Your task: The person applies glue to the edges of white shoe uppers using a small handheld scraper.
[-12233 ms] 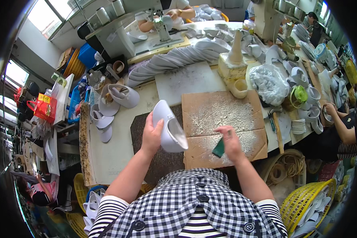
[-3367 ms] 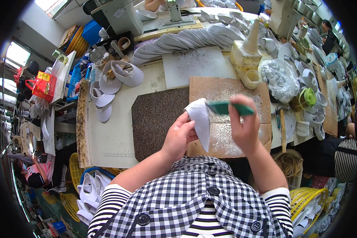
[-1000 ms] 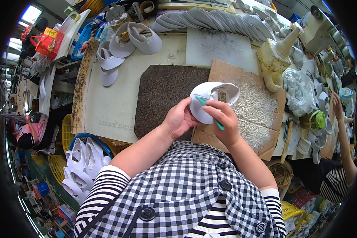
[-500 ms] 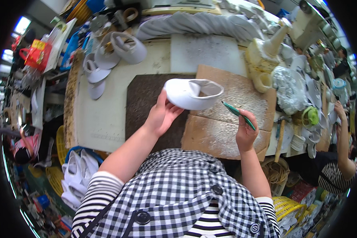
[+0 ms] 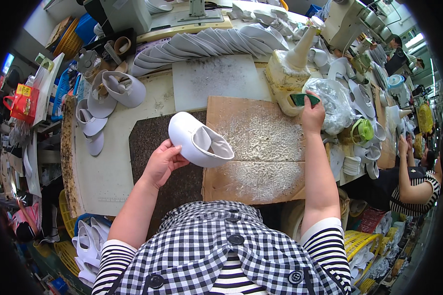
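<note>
A white shoe upper (image 5: pixel 188 133), its opening turned to the right, is pinched at its lower left edge in my left hand (image 5: pixel 161 163). It is held up over the border between a dark speckled mat (image 5: pixel 147 142) and a brown cardboard sheet (image 5: pixel 219 184) caked with whitish residue. My right hand (image 5: pixel 313 117) is closed on a flat green spreader (image 5: pixel 299 100), out at the far right. The spreader is at the open mouth of a yellowed, crusted glue bottle (image 5: pixel 283 73); whether its tip dips inside is hidden.
Several white uppers (image 5: pixel 125 91) rest at the table's left. A long overlapped row of uppers (image 5: pixel 206 44) lies at the back, before a sewing machine (image 5: pixel 197 10). Crumpled clear plastic (image 5: pixel 330 105) and a green-lidded jar (image 5: pixel 362 130) crowd the right. A person (image 5: pixel 413 189) works farther right.
My right hand has carried the green spreader forward to the glue bottle. My left hand has lowered and tilted the upper. The whole view has shifted.
</note>
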A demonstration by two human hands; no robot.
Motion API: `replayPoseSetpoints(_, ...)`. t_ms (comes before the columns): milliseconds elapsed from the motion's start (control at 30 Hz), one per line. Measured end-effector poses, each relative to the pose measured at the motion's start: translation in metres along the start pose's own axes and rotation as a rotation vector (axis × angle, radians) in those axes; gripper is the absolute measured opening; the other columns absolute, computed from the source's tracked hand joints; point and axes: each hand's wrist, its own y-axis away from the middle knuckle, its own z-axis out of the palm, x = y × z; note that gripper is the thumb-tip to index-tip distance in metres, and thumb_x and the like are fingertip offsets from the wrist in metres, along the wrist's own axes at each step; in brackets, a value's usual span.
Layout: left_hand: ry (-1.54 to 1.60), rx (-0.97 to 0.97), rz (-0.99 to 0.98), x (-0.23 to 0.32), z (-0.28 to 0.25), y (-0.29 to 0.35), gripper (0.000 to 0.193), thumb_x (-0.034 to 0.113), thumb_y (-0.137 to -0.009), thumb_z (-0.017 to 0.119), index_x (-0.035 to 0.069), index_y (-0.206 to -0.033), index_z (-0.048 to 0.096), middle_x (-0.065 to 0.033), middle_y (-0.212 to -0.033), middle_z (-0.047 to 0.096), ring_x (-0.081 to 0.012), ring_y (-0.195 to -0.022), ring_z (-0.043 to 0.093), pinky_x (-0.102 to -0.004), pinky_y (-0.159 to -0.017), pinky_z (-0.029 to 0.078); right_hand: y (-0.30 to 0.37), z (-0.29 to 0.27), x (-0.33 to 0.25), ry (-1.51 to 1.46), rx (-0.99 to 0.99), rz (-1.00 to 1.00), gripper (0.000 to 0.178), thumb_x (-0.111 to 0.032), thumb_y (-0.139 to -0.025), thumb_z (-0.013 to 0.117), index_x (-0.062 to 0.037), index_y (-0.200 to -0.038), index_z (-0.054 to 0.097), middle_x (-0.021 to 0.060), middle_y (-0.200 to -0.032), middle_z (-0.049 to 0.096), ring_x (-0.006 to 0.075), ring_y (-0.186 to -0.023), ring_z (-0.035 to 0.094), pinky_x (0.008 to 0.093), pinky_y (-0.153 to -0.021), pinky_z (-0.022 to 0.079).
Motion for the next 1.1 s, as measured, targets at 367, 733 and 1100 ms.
replayPoseSetpoints(367, 0.132, 0.039, 0.085, -0.003, 0.042, -0.012, 0.038, 0.025, -0.100, 0.043, 0.005, -0.132, 0.040, -0.0124, -0.107, 0.060, -0.0225, -0.096, 0.063, -0.0394, -0.088, 0.051, 0.019, -0.016, 0.051, -0.377, 0.098, 0.404, 0.027, -0.007, -0.094, 0.053, -0.0008, -0.119, 0.047, 0.0134, -0.104, 0.058, 0.0200, -0.082, 0.063, 0.0264, -0.062, 0.056)
replayPoseSetpoints(733, 0.043, 0.091, 0.133, 0.016, 0.041, -0.009, 0.034, 0.026, -0.101, 0.041, 0.005, -0.128, 0.043, -0.0115, -0.106, 0.060, -0.0218, -0.091, 0.065, -0.0390, -0.082, 0.054, 0.047, -0.021, 0.013, -0.619, 0.336, 0.164, 0.021, -0.009, -0.097, 0.049, -0.0028, -0.116, 0.048, 0.0138, -0.106, 0.057, 0.0215, -0.090, 0.063, 0.0293, -0.073, 0.059)
replayPoseSetpoints(1100, -0.031, 0.163, 0.113, -0.007, 0.048, -0.004, 0.025, 0.023, -0.102, 0.035, 0.006, -0.118, 0.043, -0.0111, -0.104, 0.059, -0.0227, -0.088, 0.066, -0.0382, -0.079, 0.057, 0.070, -0.033, 0.032, -0.675, 0.282, 0.588, 0.021, -0.009, -0.093, 0.053, -0.0019, -0.112, 0.049, 0.0125, -0.099, 0.059, 0.0194, -0.078, 0.063, 0.0279, -0.063, 0.056)
